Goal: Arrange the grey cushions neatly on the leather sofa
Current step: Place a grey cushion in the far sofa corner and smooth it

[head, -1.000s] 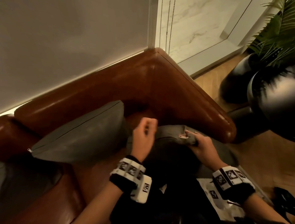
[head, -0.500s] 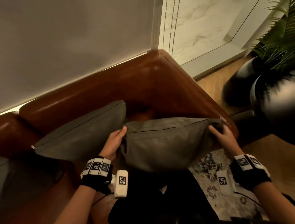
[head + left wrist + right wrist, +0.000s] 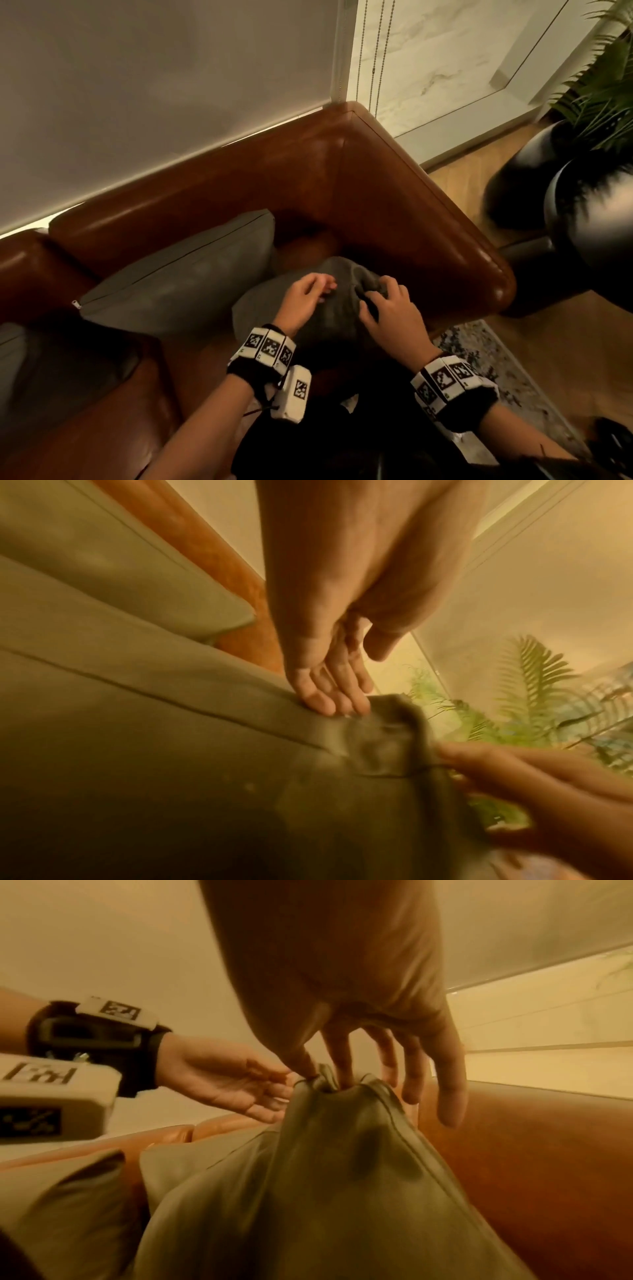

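Observation:
A grey cushion (image 3: 329, 318) stands corner-up on the seat of the brown leather sofa (image 3: 394, 205), close to its right arm. My right hand (image 3: 375, 296) pinches the cushion's top corner (image 3: 329, 1088) between thumb and forefinger. My left hand (image 3: 320, 291) is beside it with straight fingers, whose tips (image 3: 329, 704) touch the cushion's seam edge (image 3: 205, 710). A second grey cushion (image 3: 178, 274) leans against the sofa back to the left. A third, darker cushion (image 3: 41, 370) lies at the far left.
A black round pot (image 3: 592, 233) with a green fern stands on the wooden floor right of the sofa arm. A patterned rug (image 3: 493, 356) lies below the arm. A roller blind (image 3: 154, 85) and bead chains (image 3: 376, 58) hang behind the sofa.
Half a second ago my hands held the cushion's two ends, spread wide. Now the cushion is turned corner-up, both hands have come together at its top corner, and the left has let go.

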A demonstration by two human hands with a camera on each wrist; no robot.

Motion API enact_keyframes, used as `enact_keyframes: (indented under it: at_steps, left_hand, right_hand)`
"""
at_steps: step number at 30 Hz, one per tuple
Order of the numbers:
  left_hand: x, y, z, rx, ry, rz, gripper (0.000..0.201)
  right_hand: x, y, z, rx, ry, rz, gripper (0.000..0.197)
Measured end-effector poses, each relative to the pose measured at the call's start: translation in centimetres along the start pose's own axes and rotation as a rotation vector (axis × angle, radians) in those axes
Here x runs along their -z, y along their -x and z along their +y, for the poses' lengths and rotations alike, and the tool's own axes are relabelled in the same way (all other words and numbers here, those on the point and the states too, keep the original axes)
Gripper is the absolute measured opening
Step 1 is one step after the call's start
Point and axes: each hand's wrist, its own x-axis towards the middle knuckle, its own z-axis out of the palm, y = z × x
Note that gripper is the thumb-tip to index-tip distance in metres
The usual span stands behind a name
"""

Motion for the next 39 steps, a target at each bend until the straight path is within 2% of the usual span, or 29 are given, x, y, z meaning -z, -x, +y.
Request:
enact_keyframes:
  at_steps: [2,3,4,5,7,9,12,16,18,22,24,25,27,29,30,32,33,35,36,39]
  left_hand:
    - [3.0,1.2,-3.6,-0.031,-0.275,0.314,0.021]
    - [4.5,2.1,-5.5,0.010,-0.372,0.473,0.025]
    - [5.9,3.1,-7.2,0.097,-0.411,0.572,0.030]
    - [7.1,3.9,-8.7,0.216,-0.396,0.587,0.036]
    - [8.3,4.7,-10.3,0.447,-0.273,0.471,0.046]
    - [8.5,4.6,-11.0,0.519,-0.162,0.424,0.049]
    - [8.7,3.4,-11.5,0.491,-0.188,0.469,0.042]
    - [8.7,2.5,-11.5,0.412,-0.231,0.570,0.031]
    - [8.6,2.6,-10.8,0.315,-0.203,0.548,0.019]
    - [8.8,4.6,-7.8,0.152,-0.073,0.463,0.034]
    - [9.0,5.8,-5.7,0.057,-0.047,0.470,0.034]
    - [9.1,6.1,-5.0,0.026,-0.034,0.466,0.033]
    - [9.1,5.7,-4.0,0.073,0.027,0.376,0.036]
    - [8.5,4.2,-4.6,0.216,0.043,0.253,0.054]
    - [7.9,3.6,-4.8,0.297,-0.026,0.235,0.065]
    - [7.0,2.6,-5.5,0.396,-0.140,0.261,0.075]
    - [6.8,2.3,-5.3,0.411,-0.189,0.291,0.070]
    - [7.0,1.8,-4.7,0.402,-0.247,0.319,0.059]
    - [7.2,1.5,-4.5,0.402,-0.259,0.316,0.057]
    - [7.6,1.4,-4.4,0.371,-0.345,0.320,0.044]
  right_hand:
    - [-0.1,-0.6,0.1,-0.043,-0.018,-0.031,0.034]
    - [-0.1,-1.0,0.3,-0.080,-0.049,-0.032,0.034]
    - [0.0,-1.6,0.4,-0.123,-0.088,-0.032,0.034]
    - [0.2,-2.3,0.5,-0.170,-0.135,-0.041,0.035]
    - [0.9,-3.6,0.6,-0.255,-0.211,-0.096,0.033]
    - [1.4,-4.5,0.1,-0.277,-0.175,-0.164,0.028]
    - [1.3,-5.1,-0.7,-0.210,-0.091,-0.179,0.031]
    - [0.6,-5.3,-0.8,-0.124,-0.032,-0.086,0.024]
    - [0.8,-5.4,-0.2,-0.132,-0.106,-0.051,0.020]
    - [5.1,-4.9,3.9,-0.134,-0.346,0.048,0.009]
    - [7.9,-4.1,6.6,-0.128,-0.408,-0.023,0.005]
    - [8.6,-3.7,7.9,-0.156,-0.410,-0.077,0.004]
    - [8.1,-3.4,9.7,-0.280,-0.409,-0.167,0.003]
    - [5.7,-3.0,10.2,-0.503,-0.653,-0.220,0.006]
    - [4.4,-2.7,9.9,-0.649,-0.835,-0.253,0.014]
    - [2.3,-1.9,8.7,-0.850,-1.080,-0.294,0.032]
    - [1.5,-1.8,7.8,-0.864,-1.100,-0.324,0.035]
    - [0.4,-1.8,6.5,-0.781,-0.994,-0.336,0.034]
    - [-0.2,-2.1,6.1,-0.710,-0.860,-0.306,0.034]
    - [-1.5,-3.0,5.2,-0.539,-0.505,-0.144,0.042]
